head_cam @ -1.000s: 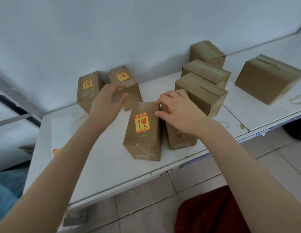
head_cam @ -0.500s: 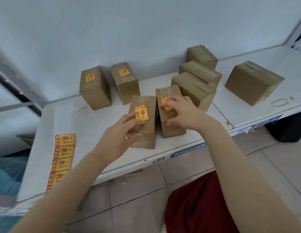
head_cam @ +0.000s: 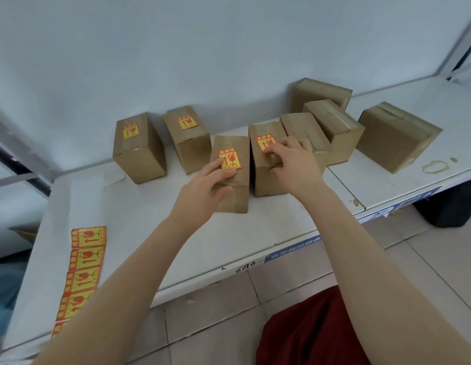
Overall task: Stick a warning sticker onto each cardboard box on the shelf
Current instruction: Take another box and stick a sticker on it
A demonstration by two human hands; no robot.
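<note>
Several brown cardboard boxes stand on the white shelf (head_cam: 139,227). Two at the back left, one (head_cam: 135,154) and another (head_cam: 188,143), carry red-and-yellow warning stickers. My left hand (head_cam: 203,188) grips a front box (head_cam: 235,196), fingers on top beside its sticker (head_cam: 229,159), thumb on the near face. My right hand (head_cam: 295,162) lies on the neighbouring box (head_cam: 263,180), fingertips pressing its sticker (head_cam: 264,142), which they partly cover. Three smaller boxes behind it, including one (head_cam: 334,127), and a bigger box (head_cam: 397,135) show no sticker.
A strip of several warning stickers (head_cam: 84,264) lies along the shelf's left front edge. A white wall rises behind the boxes. A ring-shaped stain (head_cam: 435,165) marks the shelf at right. Below are floor tiles, a red cloth (head_cam: 308,333) and a dark bin (head_cam: 450,206).
My left hand came back from the rear boxes and took hold of the front stickered box. My right hand stayed on the neighbouring box, pressing its sticker. The view tilted down, revealing the sticker strip.
</note>
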